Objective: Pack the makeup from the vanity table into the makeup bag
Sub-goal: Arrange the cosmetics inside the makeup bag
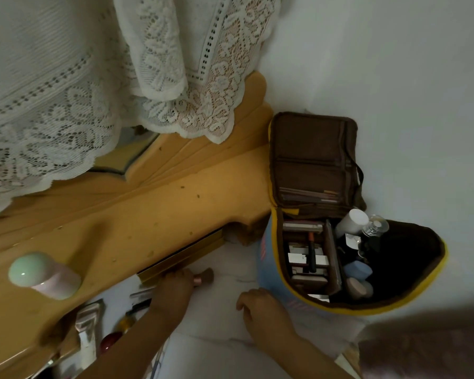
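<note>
The left hand (173, 287) is curled round the handle of a makeup brush (203, 277) low on the white worktop (225, 348), the bristle head poking out toward the makeup bag (268, 258). The right hand (260, 305) rests on the worktop just beside the bag's blue wall, fingers loosely bent and holding nothing. The bag stands open at the right, lid flap up, already carrying palettes, a white bottle (352, 221) and a blue sponge (357, 270). The brush looks light and stiff in the handle, soft at the tip — best held by the handle, as it is now, so the bristles are not crushed or splayed. It would probably slide in most easily handle first, into a gap beside the palettes — the bag is crowded
</note>
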A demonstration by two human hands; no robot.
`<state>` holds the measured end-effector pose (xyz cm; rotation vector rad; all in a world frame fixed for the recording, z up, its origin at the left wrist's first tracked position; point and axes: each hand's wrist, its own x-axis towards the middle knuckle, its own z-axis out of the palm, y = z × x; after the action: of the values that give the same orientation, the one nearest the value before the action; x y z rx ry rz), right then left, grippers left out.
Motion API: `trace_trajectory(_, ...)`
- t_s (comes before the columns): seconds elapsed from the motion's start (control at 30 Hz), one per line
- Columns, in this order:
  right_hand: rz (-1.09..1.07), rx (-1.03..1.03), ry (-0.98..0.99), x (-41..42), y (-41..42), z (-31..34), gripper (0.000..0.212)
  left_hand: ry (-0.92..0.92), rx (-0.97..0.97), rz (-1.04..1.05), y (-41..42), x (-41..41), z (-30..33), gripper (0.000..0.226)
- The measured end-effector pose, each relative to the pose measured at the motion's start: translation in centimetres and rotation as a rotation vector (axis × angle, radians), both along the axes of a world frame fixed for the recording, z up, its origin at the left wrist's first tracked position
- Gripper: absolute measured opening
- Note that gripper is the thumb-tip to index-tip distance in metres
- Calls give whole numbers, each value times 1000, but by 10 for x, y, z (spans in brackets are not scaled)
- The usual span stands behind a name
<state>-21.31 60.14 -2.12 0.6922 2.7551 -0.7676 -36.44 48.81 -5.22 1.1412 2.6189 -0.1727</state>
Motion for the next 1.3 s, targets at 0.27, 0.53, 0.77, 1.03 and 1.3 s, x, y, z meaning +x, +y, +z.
trace_trajectory(0.27,-287,-273,334,-10,3,40,20,-434,543,147,11,7,85,8)
trace_trajectory(0.53,-419,-1012,696,-12,17,124,11,-1421,824,362,25,32,171,11)
trace_trajectory(0.77,-346,-1212,729,6,54,158,16,-1595,823,316,58,50,184,25)
trace_trajectory(1.03,-565,-1097,713,24,118,157,8,-1533,808,383,119,72,188,30)
trace_trajectory(1.3,-722,-854,925,53,195,166,16,-1372,846,462,188,84,183,10)
